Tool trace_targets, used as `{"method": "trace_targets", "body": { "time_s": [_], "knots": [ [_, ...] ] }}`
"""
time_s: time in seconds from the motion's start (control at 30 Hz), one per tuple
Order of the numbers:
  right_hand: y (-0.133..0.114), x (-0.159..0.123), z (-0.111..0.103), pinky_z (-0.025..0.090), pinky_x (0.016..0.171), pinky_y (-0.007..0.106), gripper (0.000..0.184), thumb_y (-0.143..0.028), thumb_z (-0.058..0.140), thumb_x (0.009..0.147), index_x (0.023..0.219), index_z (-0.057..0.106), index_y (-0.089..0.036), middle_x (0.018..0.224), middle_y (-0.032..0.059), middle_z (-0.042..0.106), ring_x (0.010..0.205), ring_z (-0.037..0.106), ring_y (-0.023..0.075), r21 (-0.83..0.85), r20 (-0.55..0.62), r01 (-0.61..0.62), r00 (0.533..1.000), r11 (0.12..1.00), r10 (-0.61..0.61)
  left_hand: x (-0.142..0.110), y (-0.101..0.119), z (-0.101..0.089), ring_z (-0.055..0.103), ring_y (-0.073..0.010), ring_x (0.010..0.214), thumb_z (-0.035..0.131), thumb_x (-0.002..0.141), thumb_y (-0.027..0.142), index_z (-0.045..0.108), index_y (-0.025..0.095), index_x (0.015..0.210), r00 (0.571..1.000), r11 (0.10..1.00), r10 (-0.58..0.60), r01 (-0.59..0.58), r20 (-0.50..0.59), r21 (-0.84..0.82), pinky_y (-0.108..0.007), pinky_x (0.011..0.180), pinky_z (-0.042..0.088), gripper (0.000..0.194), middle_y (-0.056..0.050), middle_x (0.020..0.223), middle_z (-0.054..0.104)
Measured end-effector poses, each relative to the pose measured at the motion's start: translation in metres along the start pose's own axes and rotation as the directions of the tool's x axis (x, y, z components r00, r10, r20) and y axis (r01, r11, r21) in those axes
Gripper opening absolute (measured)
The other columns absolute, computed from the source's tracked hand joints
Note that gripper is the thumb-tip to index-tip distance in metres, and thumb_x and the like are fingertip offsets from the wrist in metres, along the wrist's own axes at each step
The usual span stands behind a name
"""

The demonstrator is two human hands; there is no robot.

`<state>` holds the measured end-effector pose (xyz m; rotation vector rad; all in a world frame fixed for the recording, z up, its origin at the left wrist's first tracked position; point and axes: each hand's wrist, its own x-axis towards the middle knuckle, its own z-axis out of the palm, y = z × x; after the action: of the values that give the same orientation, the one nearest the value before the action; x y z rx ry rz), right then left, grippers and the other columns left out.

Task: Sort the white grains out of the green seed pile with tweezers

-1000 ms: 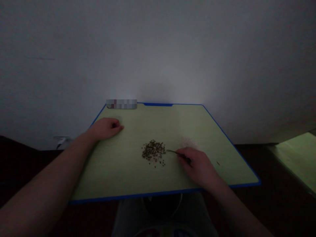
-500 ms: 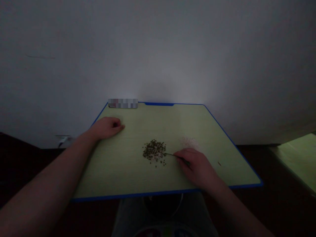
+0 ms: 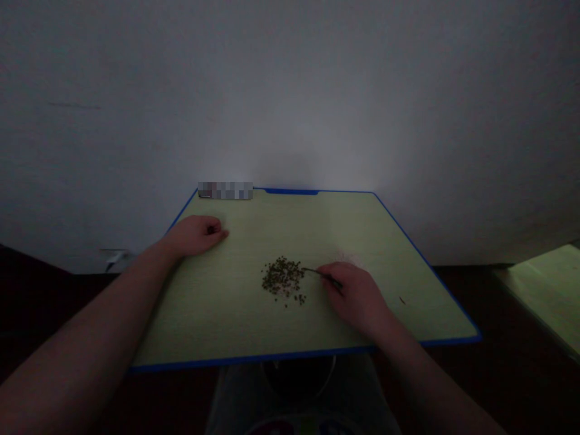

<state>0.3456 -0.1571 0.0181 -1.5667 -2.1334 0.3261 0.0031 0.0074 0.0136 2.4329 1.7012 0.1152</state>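
My right hand point(image 3: 356, 296) pinches a thin, dark pair of curved tweezers point(image 3: 312, 270). Their tip points left, at the right edge of a loose pile of small dark green beans point(image 3: 278, 275). Pale grains point(image 3: 285, 291) show among the beans. Just beyond my right knuckles lies a scatter of pale pinkish grains point(image 3: 345, 258), partly covered by the hand. My left hand point(image 3: 197, 234) rests on the far left of the table with its fingers curled closed; I make out nothing held in it.
The pale yellow-green tabletop point(image 3: 254, 332) has a blue rim and stands against a grey wall point(image 3: 290, 90). A blurred-out rectangular item point(image 3: 225, 191) lies at the back left corner. A small thin brown sliver point(image 3: 402, 300) lies right of my right hand. The room is dim.
The tweezers' tip reached left into the beans' edge half a second ago, and now sits slightly higher there. My right hand has shifted a little up. My left hand stays put.
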Motion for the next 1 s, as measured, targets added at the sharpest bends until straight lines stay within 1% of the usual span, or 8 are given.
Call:
{"method": "trace_targets", "body": {
  "time_s": [0.17, 0.27, 0.4, 0.57, 0.73, 0.87, 1.0],
  "knots": [
    [0.003, -0.024, -0.006, 0.051, 0.08, 0.034, 0.025, -0.013, 0.049, 0.088, 0.099, 0.07, -0.019, 0.092, 0.0054, 0.073, 0.087, 0.066, 0.0198, 0.132, 0.026, 0.079, 0.996, 0.988, -0.083, 0.0, -0.001, 0.0, 0.051, -0.0169, 0.061, 0.043, 0.078, 0.056, 0.057, 0.02, 0.067, 1.0, 1.0, -0.013, 0.013, 0.005, -0.018, -0.03, 0.061, 0.034, 0.04, -0.003, 0.062, 0.057],
    [0.004, -0.032, -0.009, 0.052, 0.078, 0.035, 0.024, -0.016, 0.048, 0.09, 0.099, 0.07, -0.02, 0.091, 0.0054, 0.072, 0.086, 0.066, 0.0198, 0.147, 0.008, 0.088, 0.996, 0.985, -0.09, 0.0, 0.0, 0.0, 0.051, -0.017, 0.061, 0.043, 0.078, 0.057, 0.057, 0.02, 0.067, 1.0, 1.0, -0.013, 0.013, 0.003, -0.009, -0.03, 0.06, 0.034, 0.04, -0.003, 0.062, 0.057],
    [0.003, -0.034, -0.01, 0.052, 0.077, 0.037, 0.024, -0.016, 0.048, 0.09, 0.099, 0.07, -0.02, 0.09, 0.0057, 0.072, 0.085, 0.066, 0.0208, 0.136, 0.013, 0.076, 0.997, 0.988, -0.079, 0.0, -0.001, 0.001, 0.051, -0.0166, 0.062, 0.043, 0.079, 0.057, 0.055, 0.02, 0.067, 1.0, 1.0, 0.0, 0.0, -0.008, 0.003, -0.03, 0.06, 0.033, 0.041, -0.003, 0.064, 0.058],
    [0.0, -0.035, -0.007, 0.053, 0.077, 0.037, 0.024, -0.014, 0.048, 0.09, 0.098, 0.07, -0.019, 0.09, 0.0057, 0.073, 0.085, 0.066, 0.0202, 0.165, 0.011, 0.091, 0.996, 0.982, -0.094, -0.002, 0.0, 0.001, 0.05, -0.0161, 0.061, 0.043, 0.079, 0.057, 0.055, 0.02, 0.067, 1.0, 1.0, -0.011, 0.011, -0.006, 0.0, -0.03, 0.06, 0.033, 0.04, -0.003, 0.063, 0.057],
    [-0.001, -0.041, -0.01, 0.053, 0.075, 0.035, 0.023, -0.015, 0.048, 0.091, 0.097, 0.069, -0.02, 0.089, 0.0056, 0.072, 0.083, 0.066, 0.0198, 0.163, -0.011, 0.085, 0.996, 0.983, -0.085, -0.002, 0.0, 0.001, 0.049, -0.0155, 0.06, 0.043, 0.08, 0.055, 0.052, 0.02, 0.066, 1.0, 1.0, -0.004, 0.004, -0.004, -0.005, -0.03, 0.06, 0.032, 0.039, -0.002, 0.061, 0.055],
    [0.0, -0.044, -0.01, 0.053, 0.075, 0.035, 0.024, -0.014, 0.048, 0.09, 0.099, 0.069, -0.02, 0.089, 0.0052, 0.072, 0.084, 0.066, 0.02, 0.156, 0.011, 0.089, 0.996, 0.984, -0.091, 0.0, -0.002, 0.002, 0.049, -0.0156, 0.06, 0.043, 0.079, 0.056, 0.051, 0.02, 0.066, 1.0, 1.0, 0.0, 0.0, -0.005, -0.011, -0.029, 0.059, 0.032, 0.039, -0.002, 0.061, 0.055],
    [0.002, -0.039, -0.008, 0.053, 0.077, 0.037, 0.023, -0.016, 0.048, 0.09, 0.098, 0.069, -0.02, 0.09, 0.0057, 0.072, 0.084, 0.066, 0.0206, 0.131, 0.008, 0.05, 0.999, 0.99, -0.052, -0.001, -0.001, 0.001, 0.05, -0.0158, 0.06, 0.043, 0.079, 0.057, 0.051, 0.021, 0.066, 1.0, 1.0, -0.009, 0.009, -0.004, -0.008, -0.029, 0.059, 0.033, 0.039, -0.002, 0.061, 0.055]
  ]
}}
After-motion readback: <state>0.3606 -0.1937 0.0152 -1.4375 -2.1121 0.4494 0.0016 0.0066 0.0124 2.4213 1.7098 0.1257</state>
